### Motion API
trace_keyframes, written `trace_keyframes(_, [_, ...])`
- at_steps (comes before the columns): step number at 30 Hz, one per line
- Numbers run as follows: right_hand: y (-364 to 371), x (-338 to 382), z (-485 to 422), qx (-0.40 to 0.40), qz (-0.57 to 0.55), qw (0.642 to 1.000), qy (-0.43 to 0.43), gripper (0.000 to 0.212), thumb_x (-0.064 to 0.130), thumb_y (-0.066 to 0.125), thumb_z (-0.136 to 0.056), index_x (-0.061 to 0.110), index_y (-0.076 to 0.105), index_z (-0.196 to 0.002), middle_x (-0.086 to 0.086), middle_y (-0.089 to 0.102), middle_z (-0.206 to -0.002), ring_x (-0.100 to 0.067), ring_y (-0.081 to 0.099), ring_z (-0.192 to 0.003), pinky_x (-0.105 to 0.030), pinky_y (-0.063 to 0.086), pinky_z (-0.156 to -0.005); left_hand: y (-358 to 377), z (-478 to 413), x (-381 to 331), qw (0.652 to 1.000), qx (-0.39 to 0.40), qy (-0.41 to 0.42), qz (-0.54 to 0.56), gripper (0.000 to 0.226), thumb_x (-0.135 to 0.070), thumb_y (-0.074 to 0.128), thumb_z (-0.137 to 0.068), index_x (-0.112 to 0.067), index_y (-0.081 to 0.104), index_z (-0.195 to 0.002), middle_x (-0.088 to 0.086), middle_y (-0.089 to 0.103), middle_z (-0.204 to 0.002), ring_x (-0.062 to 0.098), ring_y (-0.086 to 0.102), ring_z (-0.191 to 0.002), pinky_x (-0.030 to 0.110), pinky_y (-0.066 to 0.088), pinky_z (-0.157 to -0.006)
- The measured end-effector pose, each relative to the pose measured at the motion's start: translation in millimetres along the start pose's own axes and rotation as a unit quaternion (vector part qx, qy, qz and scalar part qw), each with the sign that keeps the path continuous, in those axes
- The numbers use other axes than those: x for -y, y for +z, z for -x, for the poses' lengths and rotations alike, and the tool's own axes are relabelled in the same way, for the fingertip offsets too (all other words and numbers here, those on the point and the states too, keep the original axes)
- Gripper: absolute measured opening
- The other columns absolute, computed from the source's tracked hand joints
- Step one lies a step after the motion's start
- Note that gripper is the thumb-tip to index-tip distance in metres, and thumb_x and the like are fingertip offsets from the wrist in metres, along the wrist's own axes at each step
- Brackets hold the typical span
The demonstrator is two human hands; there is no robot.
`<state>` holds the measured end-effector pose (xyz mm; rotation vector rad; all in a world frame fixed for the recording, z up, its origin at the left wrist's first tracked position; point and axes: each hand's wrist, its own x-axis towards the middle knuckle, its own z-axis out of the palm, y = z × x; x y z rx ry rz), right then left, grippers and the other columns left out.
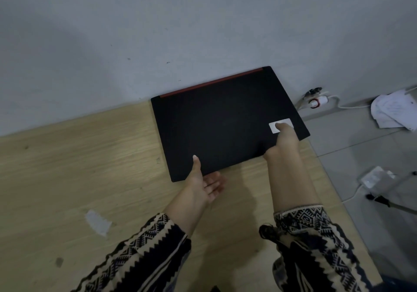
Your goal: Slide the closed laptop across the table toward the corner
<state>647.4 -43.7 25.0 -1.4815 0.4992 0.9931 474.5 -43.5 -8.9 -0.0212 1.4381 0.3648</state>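
Observation:
A closed black laptop point(222, 120) with a red strip along its back edge and a white sticker point(276, 125) lies on the light wooden table point(94, 163), its back edge against the wall at the table's far right corner. My left hand point(204, 182) holds the laptop's near left corner, thumb on the lid and fingers under the front edge. My right hand point(284, 141) grips the near right part, thumb resting on the white sticker and fingers under the edge.
A grey wall point(180, 32) stands right behind the laptop. The table's right edge drops to a tiled floor with a power strip point(316, 101), crumpled papers point(392, 111) and a white adapter with cables point(376, 179). A patch of tape residue point(98, 221) marks the tabletop.

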Motion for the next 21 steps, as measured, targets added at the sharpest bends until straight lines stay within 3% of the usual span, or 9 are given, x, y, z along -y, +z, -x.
trace_keyframes(3, [0,-5,8,0.000,-0.001,1.000,-0.006,0.020,0.017,0.061,-0.090,0.013,0.056,-0.109,-0.005,0.065,-0.094,-0.022,0.066,-0.081,-0.032,0.053,-0.057,-5,1,-1,0.998,0.042,-0.037,-0.010,0.085,-0.074,0.035,-0.088,0.006,0.062,-0.091,0.017,0.070,-0.095,0.032,0.070,-0.078,0.038,0.055,-0.066])
trace_keyframes(8, [3,-12,19,-0.017,0.017,0.999,-0.037,0.019,0.018,0.062,-0.092,0.013,0.051,-0.107,0.000,0.058,-0.085,-0.013,0.057,-0.070,-0.025,0.045,-0.052,-20,3,-2,0.997,0.067,-0.040,-0.027,0.093,-0.077,0.030,-0.087,0.006,0.063,-0.109,0.018,0.068,-0.107,0.032,0.069,-0.087,0.039,0.055,-0.072])
trace_keyframes(10, [5,-15,27,-0.017,0.024,0.999,-0.046,0.029,0.019,0.063,-0.091,0.011,0.051,-0.116,-0.002,0.059,-0.093,-0.014,0.057,-0.073,-0.026,0.044,-0.054,-27,4,-4,0.997,0.065,-0.030,-0.038,0.094,-0.077,0.029,-0.088,0.006,0.062,-0.117,0.019,0.066,-0.120,0.032,0.068,-0.089,0.040,0.054,-0.072])
trace_keyframes(13, [10,-24,41,-0.014,0.028,0.998,-0.056,0.048,0.019,0.065,-0.089,0.007,0.050,-0.134,-0.009,0.063,-0.118,-0.022,0.063,-0.093,-0.030,0.050,-0.063,-38,7,-8,0.997,0.059,-0.007,-0.055,0.094,-0.075,0.030,-0.090,0.006,0.058,-0.127,0.020,0.059,-0.137,0.034,0.064,-0.109,0.043,0.052,-0.075])
trace_keyframes(16, [16,-39,52,-0.009,0.040,0.997,-0.059,0.055,0.021,0.066,-0.087,0.007,0.050,-0.137,-0.011,0.062,-0.126,-0.028,0.063,-0.108,-0.038,0.057,-0.078,-52,15,-12,0.997,0.046,0.011,-0.053,0.091,-0.070,0.034,-0.092,0.007,0.046,-0.140,0.023,0.049,-0.147,0.038,0.053,-0.129,0.046,0.047,-0.088])
trace_keyframes(18, [22,-50,64,0.007,0.045,0.997,-0.058,0.064,0.025,0.068,-0.083,0.009,0.048,-0.141,-0.011,0.060,-0.132,-0.031,0.062,-0.114,-0.046,0.056,-0.094,-63,19,-16,0.998,0.036,0.027,-0.050,0.087,-0.066,0.037,-0.094,0.006,0.043,-0.142,0.024,0.049,-0.146,0.039,0.055,-0.125,0.046,0.048,-0.087])
trace_keyframes(21, [35,-69,79,0.032,0.063,0.995,-0.064,0.075,0.028,0.070,-0.079,0.012,0.044,-0.147,-0.012,0.056,-0.139,-0.033,0.059,-0.120,-0.051,0.052,-0.101,-85,25,-25,0.998,0.039,0.050,-0.025,0.082,-0.060,0.041,-0.097,0.007,0.040,-0.144,0.021,0.059,-0.128,0.033,0.060,-0.102,0.045,0.049,-0.086])
